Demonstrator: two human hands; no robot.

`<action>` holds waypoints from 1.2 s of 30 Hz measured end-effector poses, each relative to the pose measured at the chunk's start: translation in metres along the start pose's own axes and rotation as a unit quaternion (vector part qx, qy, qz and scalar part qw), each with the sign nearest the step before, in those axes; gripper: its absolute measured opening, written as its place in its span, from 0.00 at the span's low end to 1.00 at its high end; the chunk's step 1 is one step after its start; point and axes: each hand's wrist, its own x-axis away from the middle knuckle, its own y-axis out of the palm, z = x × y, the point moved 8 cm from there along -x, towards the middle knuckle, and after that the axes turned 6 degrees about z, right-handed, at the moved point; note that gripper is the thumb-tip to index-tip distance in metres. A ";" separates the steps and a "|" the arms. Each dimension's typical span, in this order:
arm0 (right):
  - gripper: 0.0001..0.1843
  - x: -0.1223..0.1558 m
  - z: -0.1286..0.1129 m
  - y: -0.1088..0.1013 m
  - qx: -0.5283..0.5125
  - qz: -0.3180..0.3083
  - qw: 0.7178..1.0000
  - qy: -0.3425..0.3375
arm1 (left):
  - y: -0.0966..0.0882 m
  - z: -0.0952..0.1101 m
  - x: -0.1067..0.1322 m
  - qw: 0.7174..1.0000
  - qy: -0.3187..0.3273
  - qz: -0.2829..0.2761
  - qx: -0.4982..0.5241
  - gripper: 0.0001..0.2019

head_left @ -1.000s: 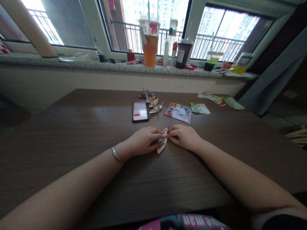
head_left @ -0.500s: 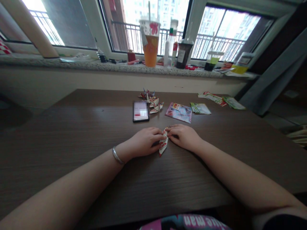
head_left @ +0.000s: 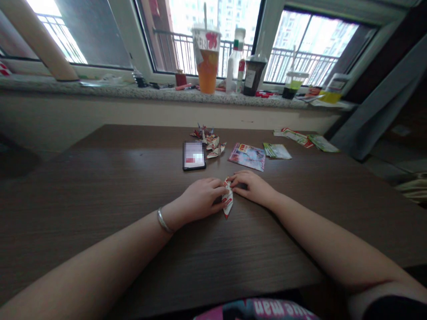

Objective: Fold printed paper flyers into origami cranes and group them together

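Note:
A narrow piece of folded paper (head_left: 228, 201), white with red print and pointed at its near end, lies on the table between my hands. The fingers of my left hand (head_left: 204, 196), its wrist circled by a silver bangle (head_left: 164, 220), press on the paper's left side. From the right, my right hand (head_left: 254, 187) pinches the far part of the paper with thumb and fingertips. The fingers partly cover the paper's upper half. Beyond my hands, several folded paper pieces (head_left: 213, 143) sit in a cluster beside a phone (head_left: 194, 155) with a blurred screen.
On the brown table (head_left: 100, 186), a colourful packet (head_left: 247, 156) lies past my right hand, with green-and-white packets (head_left: 277, 151) further right. Along the windowsill (head_left: 150, 92) stand a large orange drink cup (head_left: 207, 71), a clear bottle (head_left: 232, 66) and a dark drink cup (head_left: 253, 78).
The folded paper has turned slightly, its near tip swinging to the right. My right hand has shifted a little up and left, and the camera view has moved slightly.

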 end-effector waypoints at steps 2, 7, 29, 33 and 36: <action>0.02 0.000 -0.003 -0.001 0.005 0.003 1.000 -0.010 | 0.001 -0.002 -0.001 1.000 -0.003 0.000 -0.003 0.12; 0.04 0.000 -0.021 -0.004 0.058 0.008 0.997 -0.056 | 0.000 -0.004 -0.002 1.000 -0.013 0.009 -0.008 0.13; 0.10 0.009 -0.059 0.012 0.281 -0.106 0.929 -0.216 | -0.005 -0.011 -0.001 0.998 -0.059 0.000 0.026 0.10; 0.09 0.010 -0.062 0.014 0.299 -0.102 0.921 -0.226 | -0.006 -0.015 0.001 0.998 -0.065 0.007 0.022 0.09; 0.10 0.010 -0.062 0.014 0.302 -0.107 0.920 -0.227 | -0.007 -0.015 0.000 0.998 -0.065 0.008 0.020 0.08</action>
